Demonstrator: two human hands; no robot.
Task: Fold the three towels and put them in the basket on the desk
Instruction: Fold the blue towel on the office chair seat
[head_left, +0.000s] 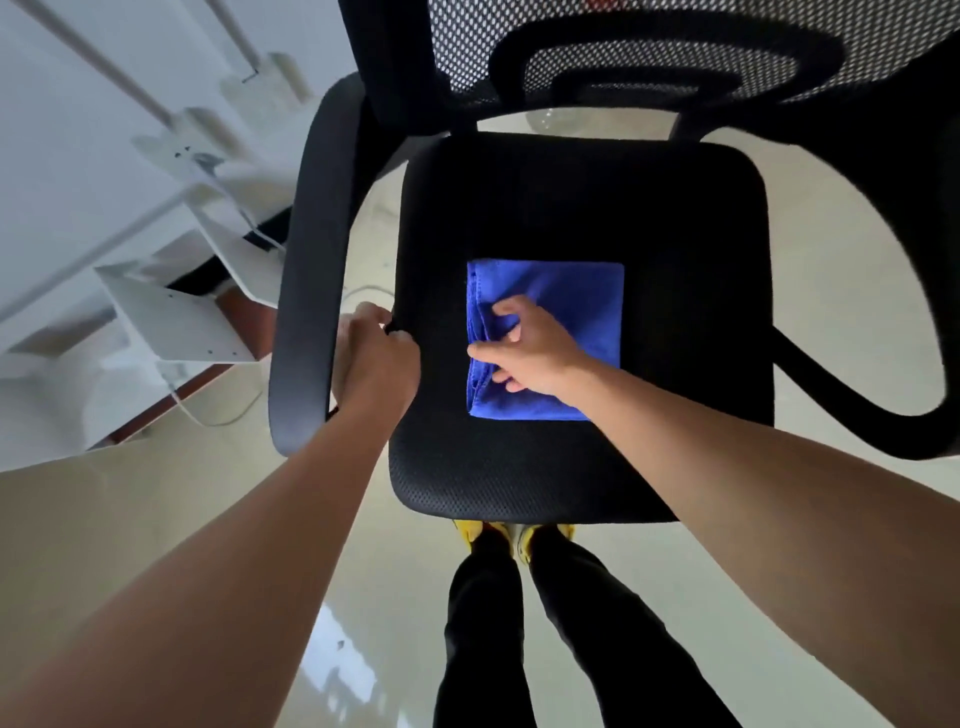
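Observation:
A blue towel (571, 301), folded into a rough square, lies in the middle of the black seat of an office chair (675, 364). My right hand (524, 353) lies on the towel's left part, fingers curled into its folded layers and thumb pressed at its left edge. My left hand (376, 353) grips the left edge of the seat, next to the armrest. Only this one towel shows; no basket or desk top is in view.
The chair's left armrest (306, 270) and right armrest (883, 395) curve around the seat, with the mesh backrest (623, 47) behind. White shelves or brackets (171, 322) stand at the left. My legs and yellow shoes (514, 535) are at the seat's front edge on a glossy floor.

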